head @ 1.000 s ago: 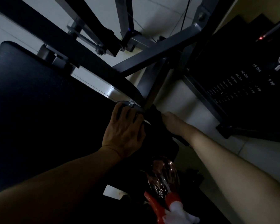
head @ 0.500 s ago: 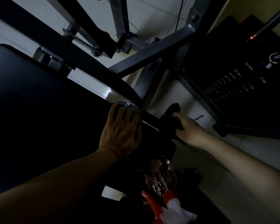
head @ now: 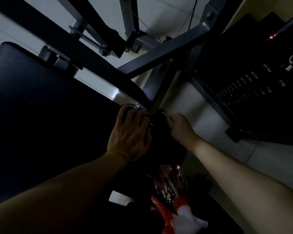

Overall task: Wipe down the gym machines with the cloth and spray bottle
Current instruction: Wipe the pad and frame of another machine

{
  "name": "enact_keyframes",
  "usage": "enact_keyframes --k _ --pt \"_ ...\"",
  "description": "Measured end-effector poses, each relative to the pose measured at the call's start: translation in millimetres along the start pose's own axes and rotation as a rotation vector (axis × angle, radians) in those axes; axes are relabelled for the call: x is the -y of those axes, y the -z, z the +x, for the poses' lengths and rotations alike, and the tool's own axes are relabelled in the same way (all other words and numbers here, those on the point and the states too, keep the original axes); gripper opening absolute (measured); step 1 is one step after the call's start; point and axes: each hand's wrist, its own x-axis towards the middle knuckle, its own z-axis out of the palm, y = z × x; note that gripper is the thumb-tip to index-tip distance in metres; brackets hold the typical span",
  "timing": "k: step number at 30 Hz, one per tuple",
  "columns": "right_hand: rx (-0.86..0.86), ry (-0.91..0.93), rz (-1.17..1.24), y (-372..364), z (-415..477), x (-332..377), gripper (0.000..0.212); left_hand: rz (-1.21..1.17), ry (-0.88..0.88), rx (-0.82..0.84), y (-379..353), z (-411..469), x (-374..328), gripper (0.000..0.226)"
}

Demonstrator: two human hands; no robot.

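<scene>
we lean over the machine frame [head: 159, 56], whose dark beams cross close above our arms; in light this poor we could knock a wrist on one as we wipe. the black pad [head: 41, 107] fills the left side, and its right edge is where we work. the weight stack [head: 252, 85] stands well apart at the right, so we judge it no threat. the spray bottle [head: 171, 181] sits low by the pad's near corner, nozzle toward us; we cannot tell what holds it up, and a careless elbow might tip it. our left hand [head: 130, 137] curls its fingers over the metal bar [head: 134, 106] at the pad's edge. our right hand [head: 179, 127] pinches the dark cloth [head: 159, 119] against that bar, just beside the left fingers. black cloth on a black machine is hard to follow, so we may well miss patches, or rub our own knuckles.
</scene>
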Motion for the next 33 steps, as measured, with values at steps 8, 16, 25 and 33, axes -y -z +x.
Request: enact_keyframes --k 8,16,25,33 --pt "0.124 -0.060 -0.332 52.3 -53.8 -49.7 0.013 -0.038 -0.001 -0.048 -1.8 -0.3 0.9 0.039" --pt "0.207 -0.141 -0.010 32.8 -19.8 -20.8 0.042 -0.063 -0.005 0.010 -10.3 5.9 2.8 0.040" --pt "0.172 -0.135 -0.137 8.4 -3.1 -15.4 0.073 -0.059 -0.012 0.016 -11.7 5.5 3.9 0.044" --pt "0.290 -0.314 0.229 41.4 -27.7 -34.8 0.026 -0.054 -0.019 -0.100 -7.0 -0.4 4.0 0.043"
